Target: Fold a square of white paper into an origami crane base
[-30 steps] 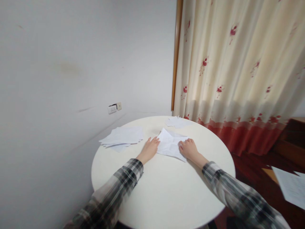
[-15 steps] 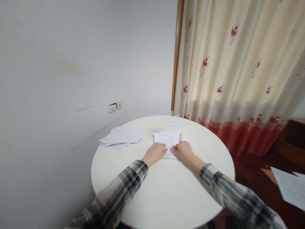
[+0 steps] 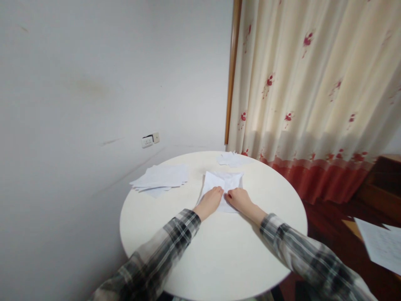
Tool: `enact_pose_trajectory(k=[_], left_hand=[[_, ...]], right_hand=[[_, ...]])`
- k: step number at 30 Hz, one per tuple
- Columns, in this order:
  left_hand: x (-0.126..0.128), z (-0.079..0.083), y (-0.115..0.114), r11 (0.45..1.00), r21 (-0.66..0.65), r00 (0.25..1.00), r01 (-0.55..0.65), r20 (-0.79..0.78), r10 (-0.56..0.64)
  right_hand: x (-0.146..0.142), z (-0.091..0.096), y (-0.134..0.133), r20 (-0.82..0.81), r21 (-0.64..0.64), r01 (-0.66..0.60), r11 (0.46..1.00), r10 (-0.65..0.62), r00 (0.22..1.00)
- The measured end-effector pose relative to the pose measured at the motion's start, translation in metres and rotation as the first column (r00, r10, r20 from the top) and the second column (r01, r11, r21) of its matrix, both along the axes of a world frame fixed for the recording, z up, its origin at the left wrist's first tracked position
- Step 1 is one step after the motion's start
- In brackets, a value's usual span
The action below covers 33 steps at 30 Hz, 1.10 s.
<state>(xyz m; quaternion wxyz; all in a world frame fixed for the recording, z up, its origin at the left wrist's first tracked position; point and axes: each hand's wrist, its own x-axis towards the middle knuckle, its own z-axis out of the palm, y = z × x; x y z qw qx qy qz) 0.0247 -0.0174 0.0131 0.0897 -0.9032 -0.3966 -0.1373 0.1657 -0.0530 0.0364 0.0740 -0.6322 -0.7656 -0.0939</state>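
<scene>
A creased white sheet of paper lies partly folded on the round white table, its far edge slightly raised. My left hand presses on its left half, fingers closed and pointing toward the middle. Close beside it, my right hand is curled with its fingers bent in on the paper's right half. The fingertips of the two hands nearly meet along the middle of the sheet. What lies under the fingers is hidden.
A stack of white paper lies on the table's left side. Several smaller paper pieces lie at the far edge. A wall socket is beyond the table, a flowered curtain behind it, and written sheets sit lower right.
My left hand has moved right, closer to my right hand. The paper has turned and shifted a little to the right, and its left part now shows a raised flap.
</scene>
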Motion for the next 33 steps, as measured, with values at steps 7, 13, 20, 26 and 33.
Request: enact_pose_trajectory(k=[7,13,20,26,33], left_hand=[[-0.002,-0.007,0.007,0.999,-0.023,0.997,0.041,0.061,-0.039],[-0.002,-0.006,0.005,0.999,-0.038,0.997,0.032,0.070,-0.029],[-0.003,-0.004,0.003,0.999,-0.029,0.998,0.039,0.052,-0.037],[-0.003,-0.002,0.002,0.999,-0.027,0.998,0.038,0.045,-0.037],[-0.003,0.003,0.002,0.998,-0.054,0.987,0.041,0.156,-0.032]], right_hand=[[0.003,-0.002,-0.001,-0.035,-0.017,0.001,1.000,-0.001,0.999],[0.004,-0.003,0.000,-0.029,-0.013,0.000,1.000,-0.001,1.000],[0.006,-0.006,0.003,-0.039,0.010,-0.010,1.000,0.010,0.999],[0.012,-0.009,0.008,-0.123,0.024,0.020,1.000,-0.017,0.992],[0.024,-0.006,0.021,-0.331,-0.062,0.094,0.994,-0.109,0.937]])
